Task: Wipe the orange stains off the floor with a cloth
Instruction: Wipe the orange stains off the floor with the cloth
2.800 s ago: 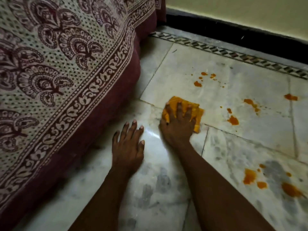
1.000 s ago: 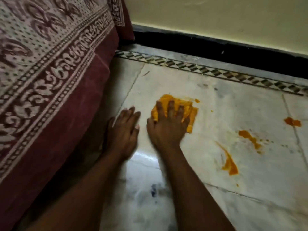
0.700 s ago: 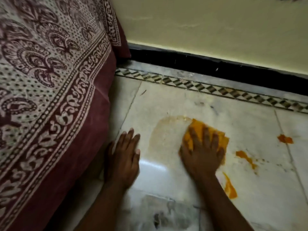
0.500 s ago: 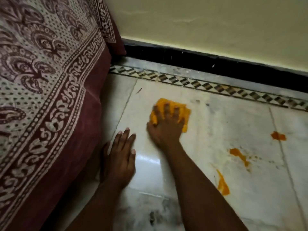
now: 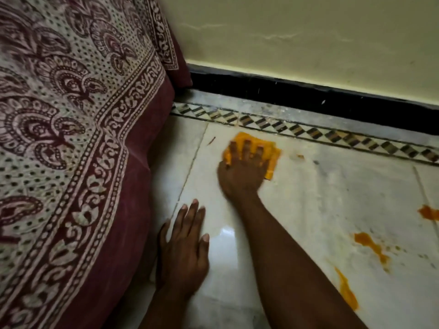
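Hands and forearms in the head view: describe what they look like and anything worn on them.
Both the left hand and right hand are bare: no gloves, rings, watch or bangles show. Both forearms are uncovered as far as the frame's bottom edge, with no sleeve in view. Fingernails are short and unpainted.

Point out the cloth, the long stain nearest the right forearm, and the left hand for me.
cloth (image 5: 273,154), head view, bare right edge beside the fingers.
long stain (image 5: 347,293), head view, middle of the streak.
left hand (image 5: 184,255), head view, back of the hand, flat on the floor.

Glossy marble floor (image 5: 320,205); soft orange cloth (image 5: 273,155).
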Demonstrator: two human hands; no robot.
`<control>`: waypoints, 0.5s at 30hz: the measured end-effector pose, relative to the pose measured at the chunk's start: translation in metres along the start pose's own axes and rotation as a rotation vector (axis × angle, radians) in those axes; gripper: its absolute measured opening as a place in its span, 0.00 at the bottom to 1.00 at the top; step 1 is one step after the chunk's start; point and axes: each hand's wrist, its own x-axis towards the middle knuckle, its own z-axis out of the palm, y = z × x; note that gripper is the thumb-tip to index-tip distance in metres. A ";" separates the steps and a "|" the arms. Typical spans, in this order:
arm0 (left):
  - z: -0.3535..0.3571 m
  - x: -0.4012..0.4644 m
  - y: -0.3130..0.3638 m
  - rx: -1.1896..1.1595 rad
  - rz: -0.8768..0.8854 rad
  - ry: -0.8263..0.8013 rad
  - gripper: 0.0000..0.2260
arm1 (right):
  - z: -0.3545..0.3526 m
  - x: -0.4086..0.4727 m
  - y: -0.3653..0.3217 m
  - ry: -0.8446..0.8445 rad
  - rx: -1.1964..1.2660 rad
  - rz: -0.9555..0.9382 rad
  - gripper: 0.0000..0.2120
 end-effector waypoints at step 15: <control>-0.007 0.001 0.007 0.046 -0.007 -0.076 0.29 | -0.008 0.032 0.005 -0.113 0.007 0.077 0.31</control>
